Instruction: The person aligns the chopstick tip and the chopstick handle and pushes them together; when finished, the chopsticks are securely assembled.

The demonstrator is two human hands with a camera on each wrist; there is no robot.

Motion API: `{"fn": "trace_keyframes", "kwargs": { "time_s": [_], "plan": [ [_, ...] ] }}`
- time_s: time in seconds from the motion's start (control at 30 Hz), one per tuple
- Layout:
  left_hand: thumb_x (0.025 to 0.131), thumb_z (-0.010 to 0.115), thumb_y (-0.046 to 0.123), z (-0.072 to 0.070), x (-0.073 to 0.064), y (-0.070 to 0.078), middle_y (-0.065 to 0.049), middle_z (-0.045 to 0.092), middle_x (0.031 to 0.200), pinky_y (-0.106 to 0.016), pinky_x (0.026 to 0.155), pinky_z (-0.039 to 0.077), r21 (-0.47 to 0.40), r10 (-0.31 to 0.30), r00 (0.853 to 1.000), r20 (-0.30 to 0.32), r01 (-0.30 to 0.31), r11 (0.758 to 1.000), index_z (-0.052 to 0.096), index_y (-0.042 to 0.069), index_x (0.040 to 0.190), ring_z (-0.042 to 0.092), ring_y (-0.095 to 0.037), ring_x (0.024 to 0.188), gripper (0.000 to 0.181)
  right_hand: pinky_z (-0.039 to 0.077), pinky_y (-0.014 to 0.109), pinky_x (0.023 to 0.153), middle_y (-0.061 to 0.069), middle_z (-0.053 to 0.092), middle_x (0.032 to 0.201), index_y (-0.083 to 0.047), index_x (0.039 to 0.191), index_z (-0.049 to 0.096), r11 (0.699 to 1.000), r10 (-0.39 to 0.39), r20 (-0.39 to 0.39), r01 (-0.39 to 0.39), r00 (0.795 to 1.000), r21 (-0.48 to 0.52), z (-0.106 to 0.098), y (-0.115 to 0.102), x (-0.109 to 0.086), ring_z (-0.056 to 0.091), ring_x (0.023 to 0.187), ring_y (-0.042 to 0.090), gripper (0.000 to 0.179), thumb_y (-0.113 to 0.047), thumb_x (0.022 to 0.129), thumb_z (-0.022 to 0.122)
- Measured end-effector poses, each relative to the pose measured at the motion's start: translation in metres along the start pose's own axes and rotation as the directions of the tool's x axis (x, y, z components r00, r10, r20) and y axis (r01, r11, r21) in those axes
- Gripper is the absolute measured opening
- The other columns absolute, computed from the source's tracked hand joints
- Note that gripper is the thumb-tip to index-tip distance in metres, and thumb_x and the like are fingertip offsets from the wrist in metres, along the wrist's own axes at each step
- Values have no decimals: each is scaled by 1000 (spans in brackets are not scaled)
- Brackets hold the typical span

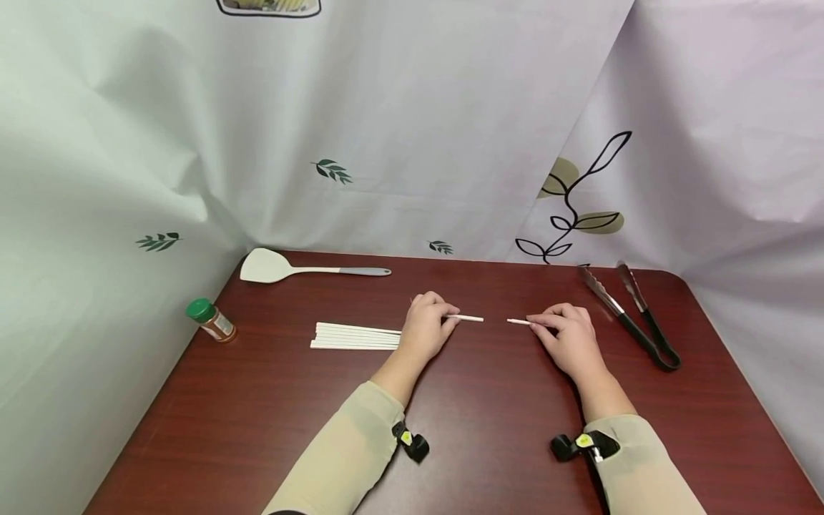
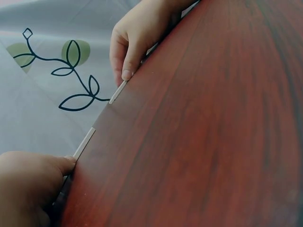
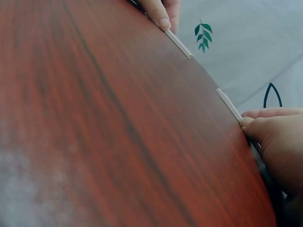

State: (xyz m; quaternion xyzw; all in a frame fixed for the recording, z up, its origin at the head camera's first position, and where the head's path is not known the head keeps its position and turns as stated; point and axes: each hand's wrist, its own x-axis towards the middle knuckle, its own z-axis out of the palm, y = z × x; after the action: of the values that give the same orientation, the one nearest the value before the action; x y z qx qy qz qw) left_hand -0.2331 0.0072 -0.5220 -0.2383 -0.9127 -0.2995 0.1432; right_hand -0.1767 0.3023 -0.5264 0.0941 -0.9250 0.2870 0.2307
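Note:
Near the middle of the table (image 1: 489, 429), my left hand (image 1: 426, 325) pinches a thin white stick (image 1: 473, 318) between thumb and fingers, its free end pointing right. Across a short gap, my right hand (image 1: 569, 336) pinches another white stick (image 1: 518, 322) that points left. In the right wrist view, the tip of this right-hand stick (image 3: 228, 104) narrows in a small step, while the left-hand stick (image 3: 179, 44) has a blunt end. The two ends face each other roughly in line, apart. Several white sticks (image 1: 350, 337) lie side by side left of my left hand, which hides their right ends.
A white spatula (image 1: 265, 266) with a grey handle lies along the back left edge. A green-capped spice jar (image 1: 212, 321) stands at the left edge. Black-handled metal tongs (image 1: 634, 318) lie spread at the right, beyond my right hand. Patterned white cloth (image 1: 399, 129) hangs behind the table.

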Motion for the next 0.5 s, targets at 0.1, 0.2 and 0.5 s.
{"fn": "trace_keyframes", "kwargs": {
  "time_s": [0.1, 0.2, 0.5],
  "plan": [
    [95, 83, 18, 0, 0, 1, -1, 66, 97, -54, 118, 40, -7, -5, 1000, -1, 5, 1000, 86, 16, 103, 59, -25, 96, 8, 38, 58, 88, 13, 66, 102, -11, 103, 86, 1000, 7, 0, -7, 1000, 0, 0, 1, 0, 52, 105, 43, 18, -1, 88, 85],
    [95, 83, 18, 0, 0, 2, -1, 66, 96, -55, 117, 40, -9, -11, 1000, -1, 11, 1000, 86, 16, 102, 60, -25, 96, 8, 38, 58, 88, 13, 67, 101, -10, 102, 86, 1000, 7, -7, -7, 1000, 3, 1, 2, 0, 52, 105, 44, 18, 0, 88, 85],
    [97, 82, 20, 0, 2, 0, 0, 66, 96, -44, 109, 46, 20, 0, 1000, 0, 0, 1000, 87, 17, 102, 59, -24, 95, 8, 38, 57, 88, 14, 66, 98, -9, 100, 86, 1000, 11, -24, -11, 1000, 6, 2, 2, 3, 53, 102, 44, 15, 0, 87, 85]
  ]
}}
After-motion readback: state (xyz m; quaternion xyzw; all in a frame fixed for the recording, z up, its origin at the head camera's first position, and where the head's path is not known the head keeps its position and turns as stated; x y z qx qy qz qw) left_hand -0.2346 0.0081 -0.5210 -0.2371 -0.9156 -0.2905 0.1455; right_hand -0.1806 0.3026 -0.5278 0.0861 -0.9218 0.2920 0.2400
